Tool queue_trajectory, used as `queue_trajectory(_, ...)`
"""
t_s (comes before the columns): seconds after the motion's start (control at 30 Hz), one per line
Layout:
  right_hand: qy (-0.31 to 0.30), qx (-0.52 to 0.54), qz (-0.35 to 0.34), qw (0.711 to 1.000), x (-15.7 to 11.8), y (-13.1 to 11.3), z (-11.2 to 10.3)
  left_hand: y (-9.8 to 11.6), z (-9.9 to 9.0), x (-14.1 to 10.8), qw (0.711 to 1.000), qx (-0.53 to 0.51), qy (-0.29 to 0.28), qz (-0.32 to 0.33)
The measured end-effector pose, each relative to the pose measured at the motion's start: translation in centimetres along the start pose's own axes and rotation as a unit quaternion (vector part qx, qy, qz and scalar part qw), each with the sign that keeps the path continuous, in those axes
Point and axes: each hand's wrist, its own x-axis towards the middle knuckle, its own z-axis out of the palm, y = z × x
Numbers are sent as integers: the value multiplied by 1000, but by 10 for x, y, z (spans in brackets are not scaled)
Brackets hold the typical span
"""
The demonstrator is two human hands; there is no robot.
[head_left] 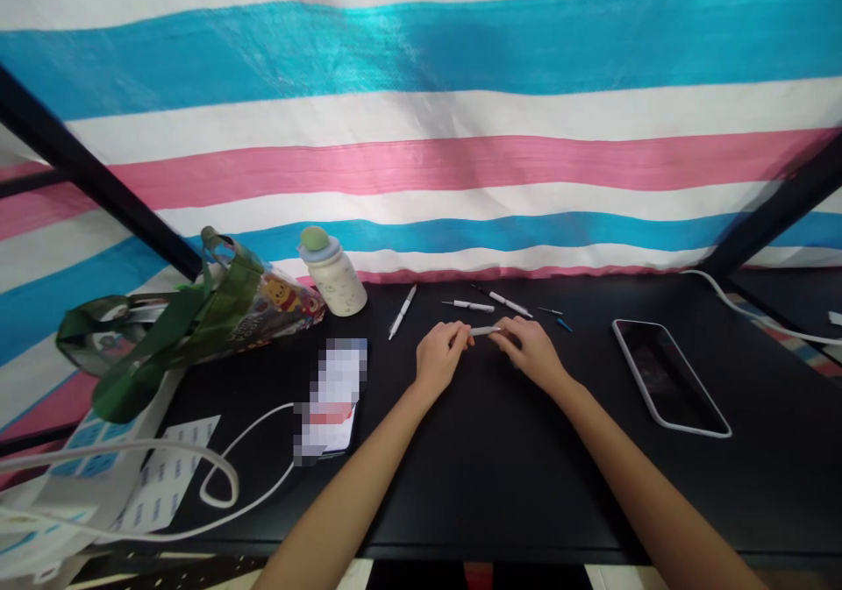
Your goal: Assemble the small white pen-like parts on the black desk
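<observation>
Between my two hands, a short white pen barrel (485, 331) lies level, just above or on the black table (513, 458). My left hand (442, 355) pinches its left end. The fingertips of my right hand (530, 351) are closed at its right end. Beyond the hands are a white pen (403, 312) at the left, a white pen part with a thin tip (472, 307) in the middle, and another white pen (510, 304) with a dark tip. A small dark thin piece (550, 310) and a small blue piece (564, 324) lie right of them.
A cream bottle (337, 283) stands at the back left beside a green bag (230, 309). A lit phone (335, 397) with a white cable (260, 502) lies left, near printed sheets (177, 476). Another phone (671, 380) lies right. Striped sheeting (460, 160) hangs behind the table.
</observation>
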Motion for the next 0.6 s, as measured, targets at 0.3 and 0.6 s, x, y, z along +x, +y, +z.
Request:
queue_trajectory(0.3,-17,26,-6,1000,0,-1,-5,2,-2,0,1000,0,-7,9)
queue_trajectory(0.6,1,53,-3,999,0,4,0,2,-4,-1,1000,-10,-8,-4)
